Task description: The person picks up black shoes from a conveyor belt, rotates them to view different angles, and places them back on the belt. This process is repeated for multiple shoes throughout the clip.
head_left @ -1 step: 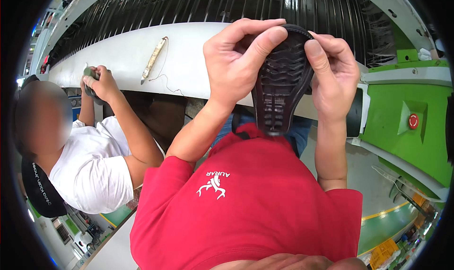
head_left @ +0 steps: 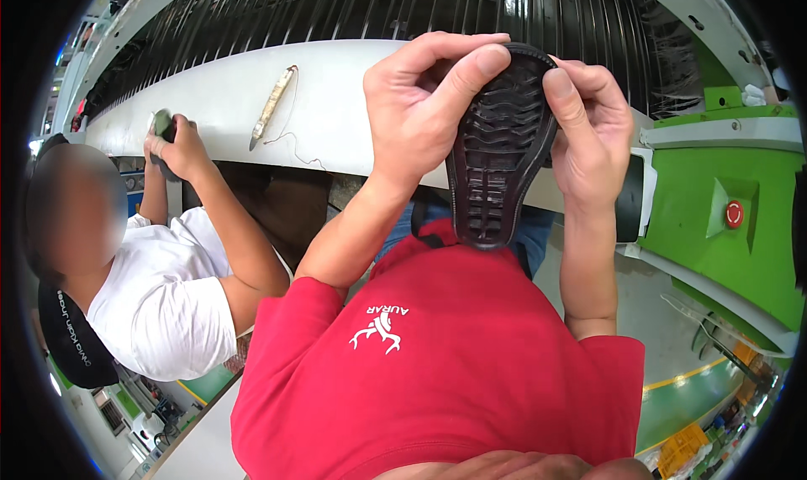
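A black shoe sole (head_left: 494, 156) with moulded ridges hangs in front of my red shirt, tread side towards me. The wide end is up and the narrow end points down at my chest. My left hand (head_left: 412, 114) pinches its upper left edge between thumb and bent fingers. On the upper right edge, my right hand (head_left: 593, 127) grips with the thumb on the tread and the fingers curled behind. Whatever lies behind the sole is hidden, so I cannot tell if an upper is attached.
A slim, tape-wrapped tool (head_left: 274, 110) with a thin cord lies on the white tabletop (head_left: 336, 81). Metal bars (head_left: 370, 9) run behind. To the right stands a green machine (head_left: 702, 177) with a red button (head_left: 735, 214). A co-worker (head_left: 172, 303) at left handles a green-and-dark item (head_left: 164, 127).
The narrow end of the sole has tipped slightly lower towards my chest, while both hands keep their hold. The co-worker's item has turned and risen a little.
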A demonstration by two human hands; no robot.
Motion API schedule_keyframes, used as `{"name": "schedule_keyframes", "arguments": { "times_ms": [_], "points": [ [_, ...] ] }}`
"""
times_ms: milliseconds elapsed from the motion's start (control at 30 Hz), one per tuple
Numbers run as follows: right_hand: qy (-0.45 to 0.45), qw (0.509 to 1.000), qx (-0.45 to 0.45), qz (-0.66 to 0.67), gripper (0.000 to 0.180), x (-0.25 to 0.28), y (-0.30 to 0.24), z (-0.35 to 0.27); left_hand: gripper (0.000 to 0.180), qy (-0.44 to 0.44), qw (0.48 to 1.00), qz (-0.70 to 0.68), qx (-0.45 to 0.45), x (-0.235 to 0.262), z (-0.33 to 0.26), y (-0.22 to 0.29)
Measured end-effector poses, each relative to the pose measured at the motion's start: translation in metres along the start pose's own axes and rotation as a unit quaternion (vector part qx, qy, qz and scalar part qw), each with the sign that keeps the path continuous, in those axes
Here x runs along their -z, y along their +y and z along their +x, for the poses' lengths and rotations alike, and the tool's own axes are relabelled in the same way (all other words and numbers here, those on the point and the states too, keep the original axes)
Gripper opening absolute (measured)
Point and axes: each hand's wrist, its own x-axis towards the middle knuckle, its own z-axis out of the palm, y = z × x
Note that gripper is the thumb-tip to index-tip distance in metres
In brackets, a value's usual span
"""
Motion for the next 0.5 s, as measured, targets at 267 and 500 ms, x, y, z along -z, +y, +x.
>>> {"name": "schedule_keyframes", "arguments": {
  "times_ms": [267,500],
  "points": [
    [0.064,0.873,-0.056,-0.481,0.091,0.078,0.012,0.014,0.03,0.054,0.989,0.115,0.074,0.024,0.018,-0.063],
    [-0.046,0.838,-0.083,-0.537,0.078,0.093,0.055,-0.021,0.029,0.064,0.993,0.061,0.08,0.036,0.018,-0.091]
  ]
}}
